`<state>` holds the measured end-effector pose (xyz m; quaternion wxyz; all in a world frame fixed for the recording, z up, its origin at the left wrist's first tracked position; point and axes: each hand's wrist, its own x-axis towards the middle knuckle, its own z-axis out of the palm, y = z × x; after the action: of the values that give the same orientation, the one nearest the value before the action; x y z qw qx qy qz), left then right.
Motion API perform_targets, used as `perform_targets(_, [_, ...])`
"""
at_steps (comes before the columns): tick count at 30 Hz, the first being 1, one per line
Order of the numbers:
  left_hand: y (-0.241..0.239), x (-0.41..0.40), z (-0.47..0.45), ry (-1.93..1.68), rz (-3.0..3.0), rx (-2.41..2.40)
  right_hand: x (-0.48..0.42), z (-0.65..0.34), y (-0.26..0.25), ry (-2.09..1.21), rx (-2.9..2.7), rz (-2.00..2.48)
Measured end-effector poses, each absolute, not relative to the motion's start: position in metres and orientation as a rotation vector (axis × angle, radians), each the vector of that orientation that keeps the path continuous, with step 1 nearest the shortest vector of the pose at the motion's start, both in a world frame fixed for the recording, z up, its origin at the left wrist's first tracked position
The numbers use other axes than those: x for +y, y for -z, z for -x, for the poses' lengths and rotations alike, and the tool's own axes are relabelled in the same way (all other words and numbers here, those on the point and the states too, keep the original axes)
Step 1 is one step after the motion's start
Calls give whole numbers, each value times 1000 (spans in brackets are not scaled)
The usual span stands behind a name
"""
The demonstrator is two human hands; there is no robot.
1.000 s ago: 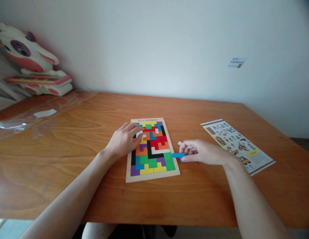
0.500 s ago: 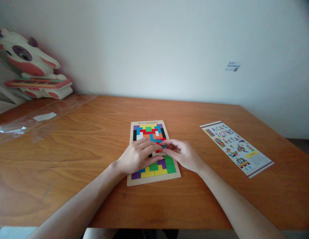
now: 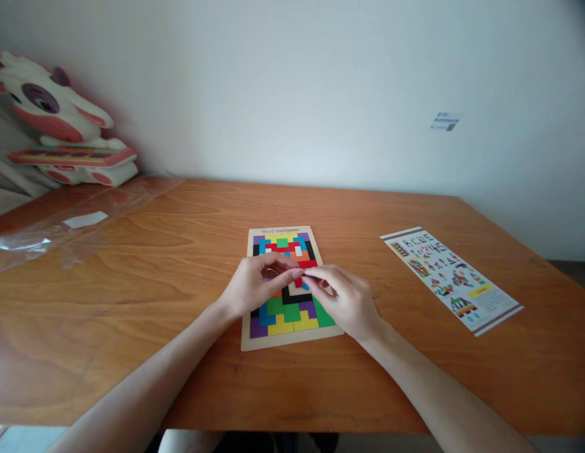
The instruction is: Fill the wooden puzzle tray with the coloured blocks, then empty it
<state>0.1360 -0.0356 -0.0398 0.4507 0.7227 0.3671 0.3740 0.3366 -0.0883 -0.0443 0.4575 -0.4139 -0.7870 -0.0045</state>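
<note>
A wooden block puzzle board [image 3: 246,340] with a pale frame lies on the table below both hands, filled with coloured pieces. My left hand [image 3: 257,286] hovers over its left side, thumb and index finger pinched together. From the right, my right hand [image 3: 346,296] meets it fingertip to fingertip above the board's middle. Between the fingertips is a thin puzzle piece [image 3: 312,276], mostly hidden, showing only a dark edge. Under them, red, blue and white patches and a black piece [image 3: 297,299] show in the board. Green and yellow pieces [image 3: 280,324] fill its near end.
A printed pattern sheet [image 3: 453,280] lies to the right on the wooden table [image 3: 179,251]. At the left are a clear plastic wrapper [image 3: 85,233] and a cow-shaped toy keyboard [image 3: 75,135]. A white wall [image 3: 292,94] with a small sticker stands behind.
My left hand has lifted off the board and turned into a pinch at the right fingertips, uncovering more lower pieces. My right hand has shifted slightly right and down.
</note>
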Motion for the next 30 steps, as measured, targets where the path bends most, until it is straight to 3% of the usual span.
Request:
perform_targets(7, [39,-44,-150,-747,-1466,773,-88,-341,47,145,-1964,999])
perform_targets(15, [42,-38,-142,-684,-1531,786,-79,-347,49,-400,-1933,873])
perform_targets(23, [37,-26,-127,-533,-1661,722,-69,-358,51,-704,-1945,987])
perform_targets(30, [43,-26,-128,-680,-2166,857,-69,-368,51,-628,-2140,944])
